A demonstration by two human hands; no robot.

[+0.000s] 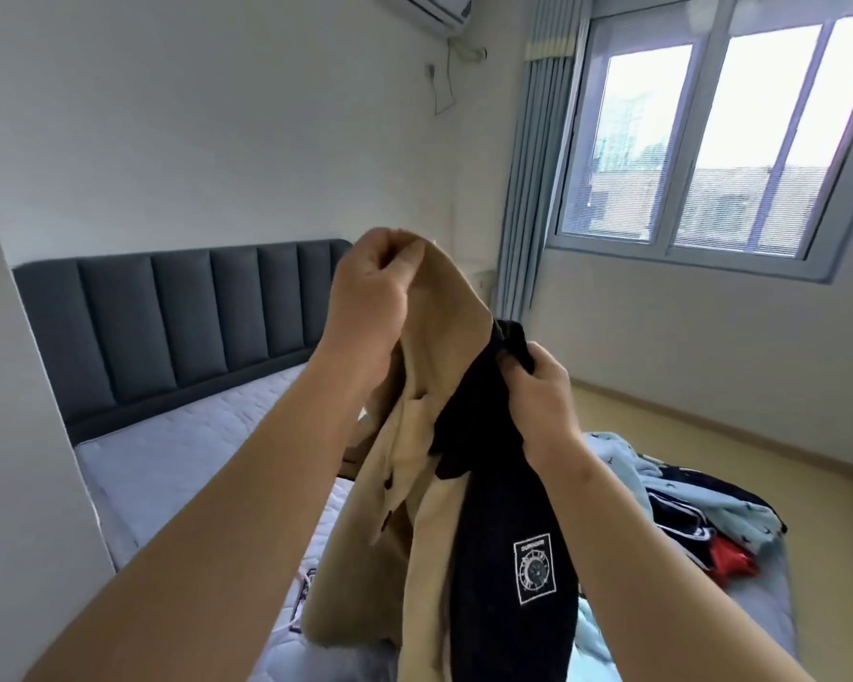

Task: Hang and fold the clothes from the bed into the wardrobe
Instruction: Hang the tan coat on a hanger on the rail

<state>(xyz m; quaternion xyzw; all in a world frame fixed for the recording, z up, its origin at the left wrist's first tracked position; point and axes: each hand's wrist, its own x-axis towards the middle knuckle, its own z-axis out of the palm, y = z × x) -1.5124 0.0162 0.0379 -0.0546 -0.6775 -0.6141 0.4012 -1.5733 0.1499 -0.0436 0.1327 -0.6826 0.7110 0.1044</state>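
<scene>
A bare quilted bed [178,450] fills the lower view, with a padded grey headboard [188,327] at 10 o'clock and a window [700,155] at 2 o'clock; no wardrobe is seen. A loose pile of clothes [700,504] (pale blue, navy, a scrap of red) is left on the mattress at 4 o'clock. Two garments are held up at centre, clear of the bed: a tan coat [444,307] and, just beside it at 5 o'clock, a dark top [513,524]. Both are judged soft, limp and light, best taken at collar or shoulders for hanging. The coat's top edge is pinched in the closed left hand [370,292]; the dark top's upper edge is gripped by the curled fingers of the right hand [542,391].
</scene>
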